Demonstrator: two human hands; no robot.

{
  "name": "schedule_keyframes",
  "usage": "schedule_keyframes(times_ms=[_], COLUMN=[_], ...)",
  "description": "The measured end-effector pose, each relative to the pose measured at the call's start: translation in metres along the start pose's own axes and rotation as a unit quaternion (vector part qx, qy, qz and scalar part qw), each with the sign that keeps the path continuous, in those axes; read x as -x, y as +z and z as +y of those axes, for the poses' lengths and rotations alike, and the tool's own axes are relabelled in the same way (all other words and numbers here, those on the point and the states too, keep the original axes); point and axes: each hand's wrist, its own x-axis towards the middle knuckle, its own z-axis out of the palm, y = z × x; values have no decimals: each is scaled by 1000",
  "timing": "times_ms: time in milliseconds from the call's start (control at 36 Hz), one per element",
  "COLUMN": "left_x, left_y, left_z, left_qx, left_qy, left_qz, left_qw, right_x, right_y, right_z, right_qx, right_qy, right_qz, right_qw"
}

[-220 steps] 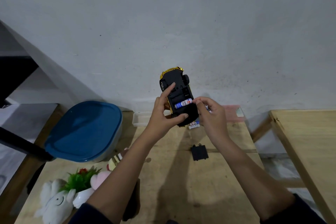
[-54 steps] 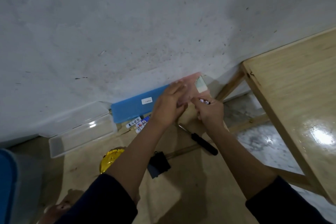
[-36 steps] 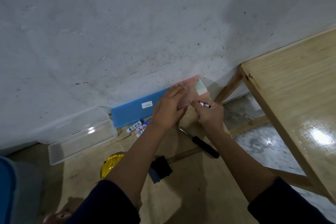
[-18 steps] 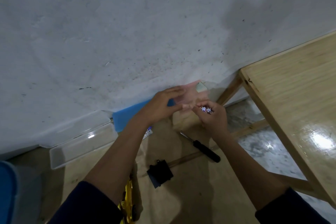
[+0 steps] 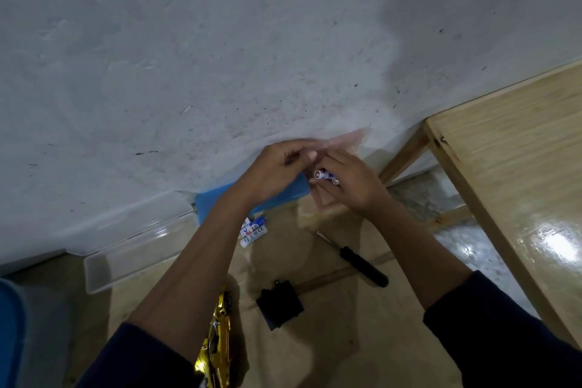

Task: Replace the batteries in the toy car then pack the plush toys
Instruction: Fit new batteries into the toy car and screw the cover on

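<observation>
My right hand (image 5: 352, 186) holds two small batteries (image 5: 326, 175) in its curled fingers, close to the wall. Touching it on the left, my left hand (image 5: 277, 173) pinches the edge of a translucent pink box lid (image 5: 346, 139), which is tilted up against the wall. Several more batteries (image 5: 253, 229) lie on the wooden table (image 5: 346, 340) below a blue box (image 5: 293, 195). The gold toy car (image 5: 217, 346) lies partly hidden under my left forearm. Its black battery cover (image 5: 280, 305) lies loose beside it. No plush toy is in view.
A black-handled screwdriver (image 5: 357, 262) lies right of the cover. A clear plastic box (image 5: 138, 246) stands by the wall at left, and a blue bin lid (image 5: 9, 324) shows at the left edge. A second wooden table (image 5: 510, 186) stands across a gap on the right.
The toy car I held earlier now lies on the table. Over the last second my left hand has tilted the pink lid further up while my right hand kept the batteries beside it.
</observation>
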Motion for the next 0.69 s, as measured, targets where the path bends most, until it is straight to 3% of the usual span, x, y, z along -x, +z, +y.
schedule_keyframes(times_ms=[83,222,333,472,694], left_x=[1,0,2,9,20], left_y=[0,0,0,3,12], left_z=[0,0,0,5,2], left_qx=[-6,-7,-10,-17,-51], left_qy=[4,-4,-14,-18,-12], left_qz=[4,11,15,21,26], left_qw=[1000,1000,1000,999,998], right_x=[1,10,20,24,24], right_y=[-3,-9,-16,-27,-35], right_z=[2,0,-6,-19,-20], right_qx=[12,-32,-75,-133,-101], right_qy=[12,3,26,178,138], right_qz=[-28,-3,116,294,240], right_qw=[999,999,990,930,956])
